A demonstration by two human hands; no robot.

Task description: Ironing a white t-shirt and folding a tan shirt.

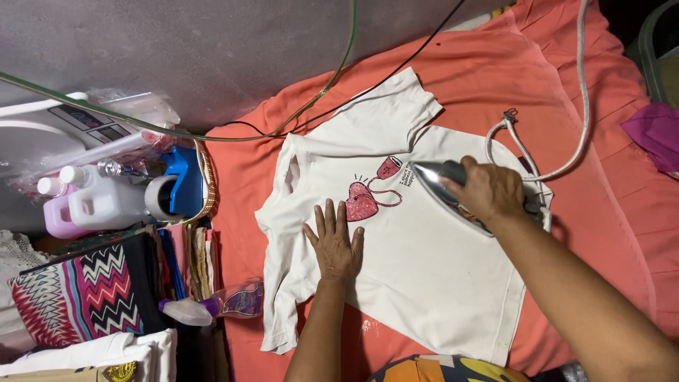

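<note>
A white t-shirt (424, 269) with a pink heart print (362, 201) lies spread flat on an orange cloth (495, 78). My left hand (334, 240) presses flat on the shirt just below the heart, fingers apart. My right hand (489, 191) grips the handle of a silver clothes iron (437, 181), whose tip points toward the print on the shirt's chest. The iron's white cord (566, 159) loops away to the upper right.
At left stand white and pink plastic bottles (92, 201), a blue object (185, 180), folded zigzag-patterned fabric (85, 293) and a spray bottle (212, 305). Green and black cables (332, 78) cross the grey floor. A purple cloth (654, 131) lies at right.
</note>
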